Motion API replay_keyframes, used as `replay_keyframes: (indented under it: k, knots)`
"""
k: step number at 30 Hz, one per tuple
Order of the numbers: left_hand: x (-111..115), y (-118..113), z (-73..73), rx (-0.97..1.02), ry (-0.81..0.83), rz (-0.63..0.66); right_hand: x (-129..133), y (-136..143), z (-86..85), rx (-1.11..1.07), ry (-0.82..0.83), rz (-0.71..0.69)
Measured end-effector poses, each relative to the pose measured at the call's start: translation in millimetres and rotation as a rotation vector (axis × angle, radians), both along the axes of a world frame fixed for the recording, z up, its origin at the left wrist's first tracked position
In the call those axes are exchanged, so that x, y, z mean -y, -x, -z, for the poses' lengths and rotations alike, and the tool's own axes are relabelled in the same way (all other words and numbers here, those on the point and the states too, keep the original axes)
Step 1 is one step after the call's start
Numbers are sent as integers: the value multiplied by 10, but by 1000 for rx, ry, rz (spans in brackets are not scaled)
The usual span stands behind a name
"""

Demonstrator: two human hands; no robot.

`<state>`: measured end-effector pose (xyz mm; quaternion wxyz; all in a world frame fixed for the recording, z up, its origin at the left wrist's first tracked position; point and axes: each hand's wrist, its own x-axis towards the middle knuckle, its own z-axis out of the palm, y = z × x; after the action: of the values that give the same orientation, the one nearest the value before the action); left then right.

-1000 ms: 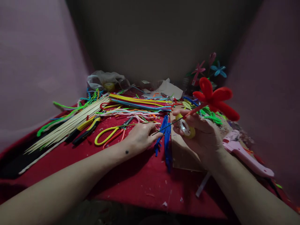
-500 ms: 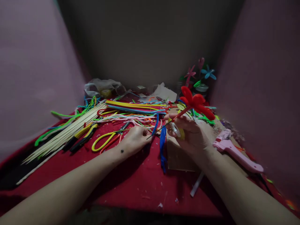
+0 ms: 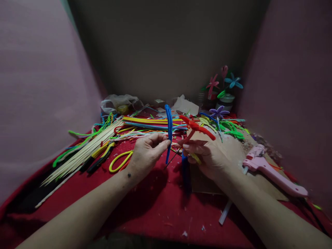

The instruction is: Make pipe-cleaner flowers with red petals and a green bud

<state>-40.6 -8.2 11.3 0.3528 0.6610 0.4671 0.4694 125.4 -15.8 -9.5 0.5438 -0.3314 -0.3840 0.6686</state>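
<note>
Between the thumb and fingers of my left hand (image 3: pixel 146 152) a blue pipe cleaner loop (image 3: pixel 169 126) stands upright above the table. My right hand (image 3: pixel 207 155) is closed around the stem of a red pipe cleaner flower (image 3: pixel 195 128), with its petals above the fingers. The stem's thin dark end slants down to the left, below the blue loop. A roll of yellowish tape (image 3: pixel 195 158) shows partly at my right fingers. More blue pipe cleaners (image 3: pixel 185 173) hang beside a piece of cardboard (image 3: pixel 204 185), partly in shadow.
Bamboo sticks (image 3: pixel 85 157), yellow-black pliers (image 3: pixel 101 159) and yellow-handled scissors (image 3: pixel 120 160) lie at left. Coloured pipe cleaners (image 3: pixel 153 122) are behind. A pink glue gun (image 3: pixel 275 173) rests at right, a glue stick (image 3: pixel 225 211) in front. Finished flowers (image 3: pixel 233 81) stand at the back right.
My left hand has come up from the table with a blue loop in its fingers. My right hand has lowered and tilted the red flower; a purple flower behind it now shows.
</note>
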Motion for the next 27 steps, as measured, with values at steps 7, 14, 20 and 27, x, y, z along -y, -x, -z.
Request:
replay_keyframes:
  k: [7, 14, 20, 27]
  knots:
    - [87, -75, 78, -78, -133, 40, 50, 83, -15, -25, -90, 39]
    - [95, -96, 212, -219, -261, 5, 84, 158, 39, -77, -184, 24]
    - [73, -109, 194, 111, 20, 139, 71, 147, 91, -16, -139, -30]
    - [29, -120, 222, 497, 511, 212, 86, 143, 87, -26, -158, -46]
